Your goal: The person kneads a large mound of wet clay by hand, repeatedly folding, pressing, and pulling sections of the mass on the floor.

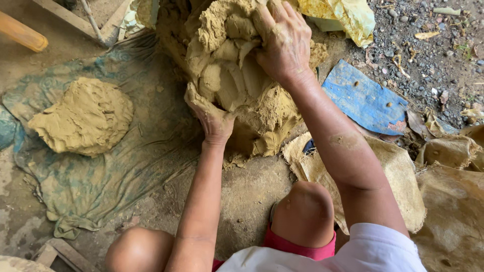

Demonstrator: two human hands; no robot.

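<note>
A big heap of wet tan clay [232, 80] lies on the ground in front of me. My right hand [283, 40] presses down on the top of the heap, fingers dug into the clay. My left hand [212, 115] is smeared with clay and grips the heap's lower front edge from below. A separate flattened lump of clay [83, 117] rests to the left on a dirty blue-green cloth [101, 181], apart from both hands.
My bare knees [302, 206] are at the bottom. A blue torn sheet [364, 98] and burlap sacks [403, 176] lie to the right, with gravel beyond. Yellow plastic [343, 15] sits behind the heap. Wooden slats [75, 20] and a yellow handle [20, 32] are top left.
</note>
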